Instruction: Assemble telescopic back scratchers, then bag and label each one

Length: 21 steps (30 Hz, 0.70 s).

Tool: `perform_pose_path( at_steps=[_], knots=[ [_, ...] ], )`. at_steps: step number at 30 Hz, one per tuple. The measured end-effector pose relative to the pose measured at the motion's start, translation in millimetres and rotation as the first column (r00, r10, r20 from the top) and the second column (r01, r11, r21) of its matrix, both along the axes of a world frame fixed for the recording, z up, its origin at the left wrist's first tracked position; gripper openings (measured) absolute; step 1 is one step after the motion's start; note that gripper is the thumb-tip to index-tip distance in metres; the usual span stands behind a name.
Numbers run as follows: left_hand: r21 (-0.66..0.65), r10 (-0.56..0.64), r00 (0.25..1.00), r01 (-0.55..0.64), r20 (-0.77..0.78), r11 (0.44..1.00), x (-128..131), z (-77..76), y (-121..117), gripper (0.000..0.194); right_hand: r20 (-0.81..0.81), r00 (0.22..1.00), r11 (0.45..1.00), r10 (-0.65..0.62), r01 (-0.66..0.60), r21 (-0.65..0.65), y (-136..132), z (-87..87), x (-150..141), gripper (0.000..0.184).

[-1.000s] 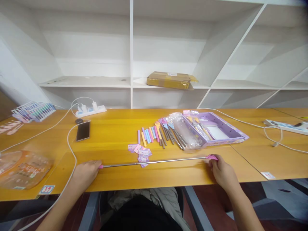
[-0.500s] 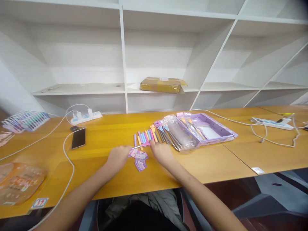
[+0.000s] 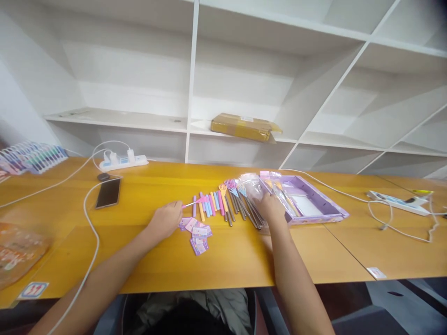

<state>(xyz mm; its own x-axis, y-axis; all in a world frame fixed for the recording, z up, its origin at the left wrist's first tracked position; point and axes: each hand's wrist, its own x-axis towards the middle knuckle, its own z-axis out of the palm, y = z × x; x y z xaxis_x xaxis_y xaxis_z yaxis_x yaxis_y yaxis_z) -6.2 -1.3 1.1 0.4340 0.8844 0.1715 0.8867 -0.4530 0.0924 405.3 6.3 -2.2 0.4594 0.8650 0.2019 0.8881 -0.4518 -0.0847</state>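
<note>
Head: left hand grips slim metal rod, right hand over crinkled plastic.

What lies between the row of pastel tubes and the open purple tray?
In the head view: metal rods with pastel hand-shaped heads, then crumpled clear plastic packaging, with the right hand over it.
</note>
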Motion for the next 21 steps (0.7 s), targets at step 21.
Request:
perform_pose_path(
  at_steps=[21],
  knots=[
    [-0.135,-0.119,0.850,0.217,0.513,0.967,6,-1.0,-4,0.035,-0.432,0.805,0.748,0.407,-0.022,0.663,5,8.8,-20,0.032]
  ],
)
